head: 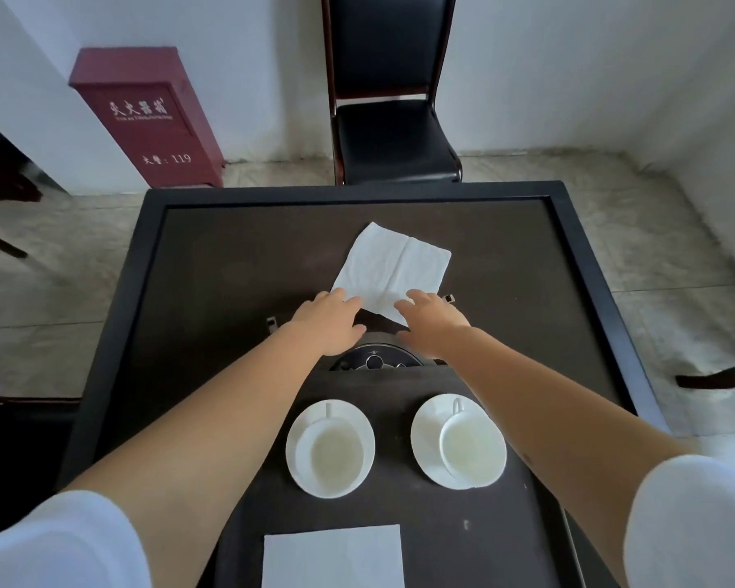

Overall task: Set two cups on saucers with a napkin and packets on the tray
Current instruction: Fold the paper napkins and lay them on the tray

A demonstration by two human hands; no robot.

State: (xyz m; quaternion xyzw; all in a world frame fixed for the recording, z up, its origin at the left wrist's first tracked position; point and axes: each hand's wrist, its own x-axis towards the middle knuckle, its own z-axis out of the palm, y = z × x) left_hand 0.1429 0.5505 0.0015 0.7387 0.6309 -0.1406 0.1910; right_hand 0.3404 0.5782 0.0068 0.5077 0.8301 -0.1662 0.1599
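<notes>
Two white cups sit on white saucers on a dark tray (395, 515) near me: the left cup (336, 454) on its saucer (300, 437), the right cup (469, 449) on its saucer (425, 435). A folded white napkin (332, 558) lies on the tray's near end. Farther out on the table, an unfolded white napkin (393, 265) lies flat. My left hand (329, 322) and my right hand (431, 326) both reach its near edge, fingers on its two near corners. Whether they pinch it I cannot tell. No packets are in view.
The dark square table (213, 265) has a raised black rim and a round black panel (374, 359) at its centre. A black chair (393, 133) stands beyond the far edge. A red cabinet (145, 120) stands against the wall at the left.
</notes>
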